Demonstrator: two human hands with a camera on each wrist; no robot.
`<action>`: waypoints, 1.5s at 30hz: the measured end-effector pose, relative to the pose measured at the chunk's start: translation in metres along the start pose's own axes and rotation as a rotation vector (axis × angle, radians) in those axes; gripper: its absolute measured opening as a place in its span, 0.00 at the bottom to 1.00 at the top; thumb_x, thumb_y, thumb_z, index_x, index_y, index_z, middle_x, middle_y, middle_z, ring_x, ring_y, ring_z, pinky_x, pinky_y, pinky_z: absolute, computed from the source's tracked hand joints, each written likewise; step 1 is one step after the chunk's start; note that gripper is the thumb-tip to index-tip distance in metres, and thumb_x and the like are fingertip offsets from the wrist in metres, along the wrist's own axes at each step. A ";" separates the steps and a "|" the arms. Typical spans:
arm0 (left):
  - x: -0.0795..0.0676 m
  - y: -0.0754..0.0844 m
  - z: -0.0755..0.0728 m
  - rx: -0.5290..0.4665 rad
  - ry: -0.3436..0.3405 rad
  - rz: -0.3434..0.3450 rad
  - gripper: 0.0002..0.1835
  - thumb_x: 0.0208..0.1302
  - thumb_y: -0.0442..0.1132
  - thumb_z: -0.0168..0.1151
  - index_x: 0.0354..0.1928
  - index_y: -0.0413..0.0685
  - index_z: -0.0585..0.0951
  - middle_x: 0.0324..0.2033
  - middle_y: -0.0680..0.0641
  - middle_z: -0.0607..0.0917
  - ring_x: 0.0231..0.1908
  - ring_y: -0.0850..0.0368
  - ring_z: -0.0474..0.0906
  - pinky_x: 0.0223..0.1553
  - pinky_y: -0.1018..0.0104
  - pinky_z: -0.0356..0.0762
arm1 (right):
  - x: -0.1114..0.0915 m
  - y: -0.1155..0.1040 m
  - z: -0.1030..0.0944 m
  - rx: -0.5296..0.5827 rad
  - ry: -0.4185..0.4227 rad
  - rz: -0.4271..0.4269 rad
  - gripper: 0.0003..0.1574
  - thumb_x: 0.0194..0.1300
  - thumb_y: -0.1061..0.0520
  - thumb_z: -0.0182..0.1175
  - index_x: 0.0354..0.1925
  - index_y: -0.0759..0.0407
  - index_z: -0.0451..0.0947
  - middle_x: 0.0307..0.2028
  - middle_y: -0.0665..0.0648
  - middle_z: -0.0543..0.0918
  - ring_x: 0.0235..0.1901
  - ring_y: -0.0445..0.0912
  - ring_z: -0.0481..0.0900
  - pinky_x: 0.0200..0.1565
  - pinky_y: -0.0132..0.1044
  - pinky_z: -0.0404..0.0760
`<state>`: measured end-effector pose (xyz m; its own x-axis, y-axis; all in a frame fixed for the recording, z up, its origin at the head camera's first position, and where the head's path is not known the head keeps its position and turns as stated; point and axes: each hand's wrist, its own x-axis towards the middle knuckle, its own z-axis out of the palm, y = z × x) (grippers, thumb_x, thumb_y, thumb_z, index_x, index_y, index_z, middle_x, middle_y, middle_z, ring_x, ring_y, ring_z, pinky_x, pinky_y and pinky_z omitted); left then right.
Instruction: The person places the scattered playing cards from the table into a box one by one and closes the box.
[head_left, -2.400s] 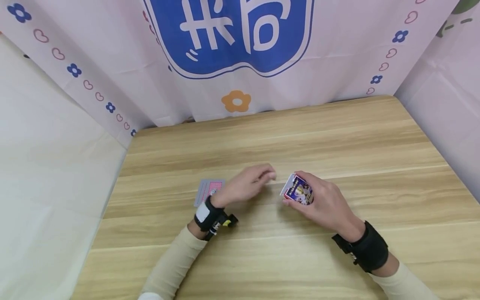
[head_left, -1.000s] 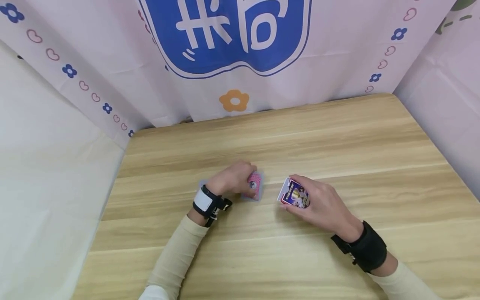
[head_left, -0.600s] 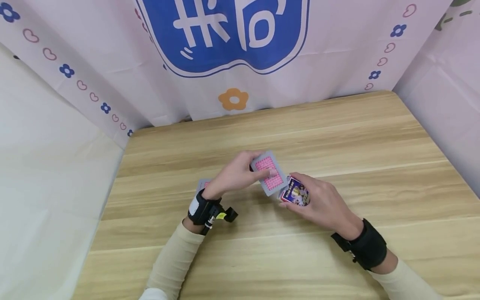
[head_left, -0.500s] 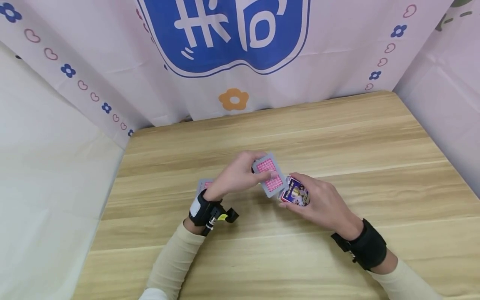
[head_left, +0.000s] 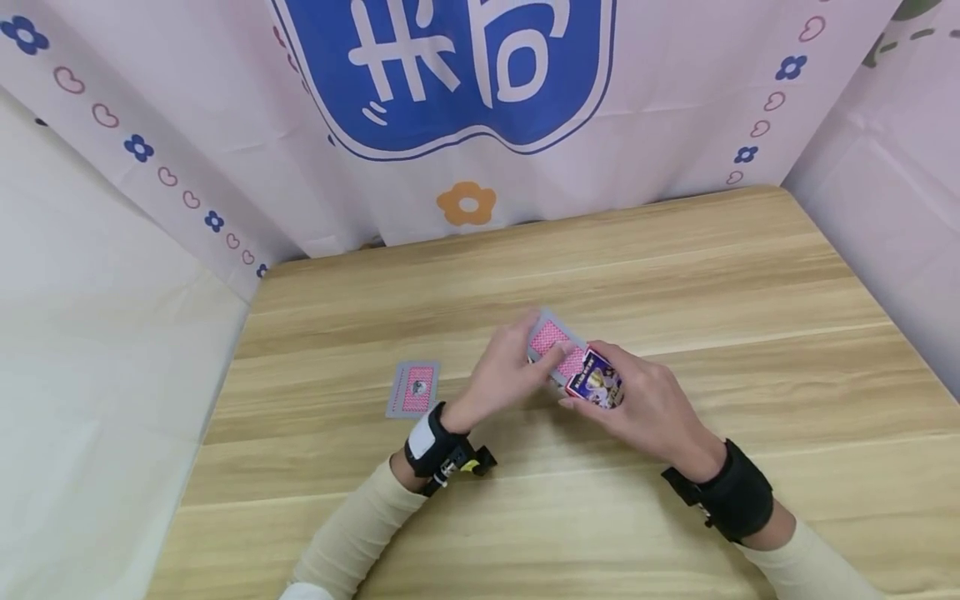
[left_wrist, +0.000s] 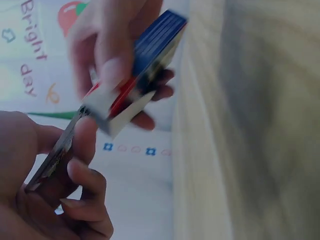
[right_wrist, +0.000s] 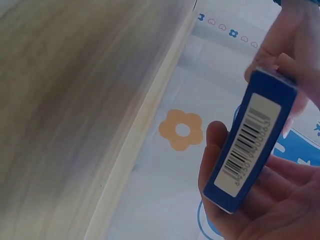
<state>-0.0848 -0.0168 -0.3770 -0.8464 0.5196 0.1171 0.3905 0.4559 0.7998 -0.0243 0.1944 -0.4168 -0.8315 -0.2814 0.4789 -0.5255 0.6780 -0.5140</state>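
Note:
My left hand (head_left: 501,377) pinches a small stack of playing cards (head_left: 550,332) with pink checkered backs and grey borders, thumb on top. Seen edge-on in the left wrist view, the stack (left_wrist: 56,152) meets the box mouth, with a white flap beside it. My right hand (head_left: 656,404) grips the purple and blue card box (head_left: 597,383) between thumb and fingers, its mouth facing left towards the cards. A blue narrow side with a barcode (right_wrist: 247,142) shows in the right wrist view. More pink-backed cards (head_left: 418,388) lie on the table, left of my left wrist.
The wooden table (head_left: 675,283) runs back to a white curtain (head_left: 360,192) with a blue emblem and flowers. Pale cloth (head_left: 112,333) hangs at the left side. Black straps with small cameras sit on both wrists.
My left hand picked up a small stack of cards from the table and brought it right to the box mouth. The cards now line up closer with the box. My right hand barely moved.

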 end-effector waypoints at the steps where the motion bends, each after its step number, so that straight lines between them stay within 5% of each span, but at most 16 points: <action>1: -0.001 0.000 0.004 -0.007 -0.013 -0.011 0.14 0.77 0.46 0.62 0.52 0.43 0.77 0.33 0.48 0.86 0.27 0.64 0.80 0.28 0.69 0.81 | 0.000 0.000 0.000 0.000 0.005 0.002 0.47 0.49 0.47 0.85 0.60 0.67 0.77 0.35 0.59 0.89 0.27 0.40 0.80 0.26 0.28 0.77; 6: -0.006 0.004 0.008 -0.073 -0.061 -0.094 0.15 0.82 0.50 0.54 0.56 0.46 0.77 0.35 0.50 0.85 0.29 0.65 0.78 0.29 0.70 0.79 | 0.000 0.000 -0.002 0.009 0.018 0.005 0.45 0.50 0.48 0.84 0.59 0.68 0.77 0.36 0.60 0.89 0.27 0.41 0.82 0.27 0.29 0.79; 12: -0.005 0.006 -0.007 -0.379 -0.090 -0.246 0.22 0.86 0.48 0.42 0.52 0.41 0.82 0.31 0.52 0.74 0.31 0.61 0.68 0.32 0.72 0.66 | 0.003 0.000 -0.003 0.007 0.037 0.019 0.46 0.50 0.47 0.84 0.59 0.69 0.77 0.40 0.62 0.90 0.28 0.43 0.84 0.27 0.31 0.80; 18: -0.003 -0.006 -0.013 -0.492 -0.225 -0.341 0.20 0.84 0.47 0.49 0.57 0.42 0.84 0.38 0.53 0.78 0.40 0.56 0.70 0.42 0.68 0.71 | 0.001 0.001 -0.003 0.004 0.032 0.009 0.46 0.48 0.48 0.85 0.59 0.69 0.78 0.41 0.64 0.90 0.28 0.43 0.84 0.27 0.30 0.79; 23: 0.001 -0.021 -0.011 -0.601 -0.232 -0.405 0.11 0.79 0.46 0.57 0.52 0.48 0.81 0.43 0.56 0.82 0.45 0.59 0.75 0.53 0.62 0.74 | 0.001 0.001 -0.002 0.015 0.031 0.011 0.46 0.48 0.49 0.85 0.59 0.68 0.78 0.40 0.63 0.90 0.28 0.43 0.84 0.27 0.29 0.78; 30: 0.005 -0.035 -0.004 -0.823 -0.296 -0.427 0.03 0.78 0.42 0.58 0.44 0.53 0.77 0.42 0.56 0.82 0.43 0.62 0.77 0.51 0.64 0.75 | 0.000 0.001 -0.001 0.023 0.038 -0.005 0.46 0.48 0.49 0.85 0.60 0.68 0.78 0.41 0.64 0.91 0.29 0.44 0.85 0.28 0.30 0.79; 34: 0.005 -0.042 0.001 -0.862 -0.343 -0.429 0.03 0.78 0.42 0.58 0.42 0.53 0.77 0.38 0.57 0.80 0.39 0.60 0.72 0.44 0.67 0.71 | 0.000 0.001 -0.001 0.022 0.041 -0.013 0.47 0.48 0.49 0.85 0.60 0.69 0.78 0.42 0.65 0.91 0.30 0.45 0.86 0.28 0.31 0.80; 45: 0.003 -0.040 0.015 -0.712 -0.403 -0.431 0.11 0.75 0.47 0.62 0.51 0.51 0.75 0.41 0.53 0.80 0.37 0.59 0.73 0.39 0.68 0.73 | -0.001 0.001 0.001 0.026 0.037 -0.055 0.48 0.45 0.50 0.86 0.59 0.69 0.79 0.42 0.65 0.91 0.31 0.46 0.87 0.29 0.33 0.82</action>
<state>-0.0976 -0.0230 -0.4172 -0.6247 0.6815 -0.3813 -0.3565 0.1856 0.9157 -0.0243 0.1940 -0.4185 -0.7941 -0.2920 0.5331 -0.5752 0.6443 -0.5039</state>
